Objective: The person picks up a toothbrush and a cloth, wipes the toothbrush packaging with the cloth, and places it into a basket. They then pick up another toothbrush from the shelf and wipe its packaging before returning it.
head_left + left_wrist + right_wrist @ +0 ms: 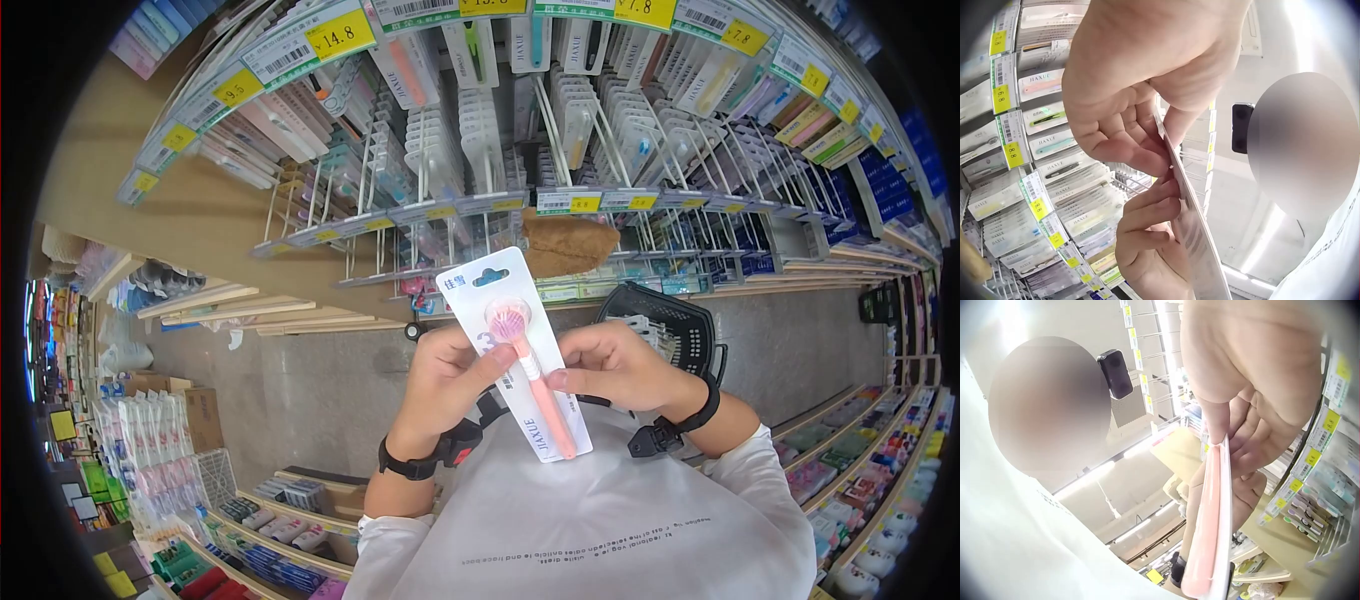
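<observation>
A white card pack (515, 390) with a pink-handled brush (548, 410) under clear plastic is held upright before the chest, tilted slightly left at its top. The left hand (445, 375) pinches its left edge, thumb on the front near the bristles. On the opposite edge the right hand (620, 368) grips with its thumb on the front, by the handle. From the side, the left wrist view shows the pack (1192, 231) edge-on, with the left hand's (1141, 81) fingers curled behind it. The right wrist view shows the pink handle (1207, 531) close up, below the right hand (1254, 381).
Hanging packs fill the rack (460, 150) ahead, under price labels (335, 38). A brown object (570, 245) lies by the lower rack. A dark basket (665, 325) stands beyond the right hand. Stocked shelves (860, 470) line the right side, with cartons (204, 420) at the left.
</observation>
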A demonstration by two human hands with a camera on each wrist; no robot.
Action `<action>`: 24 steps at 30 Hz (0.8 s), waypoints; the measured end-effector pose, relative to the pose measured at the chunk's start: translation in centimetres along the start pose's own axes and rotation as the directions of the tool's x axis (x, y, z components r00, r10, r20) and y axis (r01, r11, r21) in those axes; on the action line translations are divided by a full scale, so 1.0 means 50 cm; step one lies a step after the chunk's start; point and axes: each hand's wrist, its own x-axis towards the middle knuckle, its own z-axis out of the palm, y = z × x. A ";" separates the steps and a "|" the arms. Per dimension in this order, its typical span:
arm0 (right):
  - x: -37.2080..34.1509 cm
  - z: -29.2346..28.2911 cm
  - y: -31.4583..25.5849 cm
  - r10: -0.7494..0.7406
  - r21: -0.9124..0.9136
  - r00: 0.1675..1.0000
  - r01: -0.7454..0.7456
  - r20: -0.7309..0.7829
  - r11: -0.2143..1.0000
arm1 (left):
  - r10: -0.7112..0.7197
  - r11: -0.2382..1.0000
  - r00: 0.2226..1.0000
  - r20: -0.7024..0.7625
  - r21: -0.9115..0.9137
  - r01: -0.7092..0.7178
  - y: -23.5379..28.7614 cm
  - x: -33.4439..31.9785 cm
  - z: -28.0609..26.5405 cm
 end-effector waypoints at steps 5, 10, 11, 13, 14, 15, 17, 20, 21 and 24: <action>0.001 0.001 0.006 -0.026 0.057 1.000 0.025 0.004 0.998 | -0.019 0.996 1.000 0.005 0.085 0.019 -0.001 0.003 -0.003; 0.001 -0.001 -0.008 -0.117 -0.213 0.992 0.104 -0.051 0.972 | 0.029 0.997 0.999 -0.021 0.074 -0.028 -0.014 0.007 0.000; 0.000 0.003 -0.013 -0.117 -0.213 0.992 0.104 -0.052 0.972 | -0.013 0.999 0.999 -0.046 0.051 0.016 -0.022 0.005 -0.001; 0.000 0.013 -0.021 -0.031 -0.046 0.988 0.024 -0.153 0.999 | -0.056 0.998 0.996 -0.067 0.028 0.058 -0.031 0.005 -0.002; 0.001 0.014 -0.020 -0.032 -0.046 0.988 0.025 -0.154 0.999 | -0.061 0.998 0.996 -0.062 -0.012 0.060 -0.033 0.004 -0.002; 0.001 0.014 -0.017 -0.037 -0.037 0.985 0.031 -0.169 0.999 | -0.066 0.997 0.996 -0.057 -0.051 0.063 -0.033 0.003 -0.003; 0.002 0.013 -0.011 -0.042 -0.029 0.982 0.038 -0.184 0.999 | -0.051 0.999 0.998 -0.031 0.009 0.052 -0.030 0.002 -0.004; 0.001 0.014 -0.004 -0.059 -0.007 0.981 0.059 -0.186 0.998 | -0.044 0.996 0.999 -0.007 0.084 0.044 -0.031 -0.001 -0.003; 0.000 0.016 -0.003 -0.093 -0.066 0.975 0.081 -0.200 0.995 | -0.048 0.994 0.999 -0.009 0.099 0.049 -0.033 -0.001 -0.003; -0.001 0.019 -0.005 -0.162 -0.195 0.965 0.122 -0.205 0.973 | 0.002 0.999 1.000 0.018 0.045 -0.003 -0.039 0.000 -0.008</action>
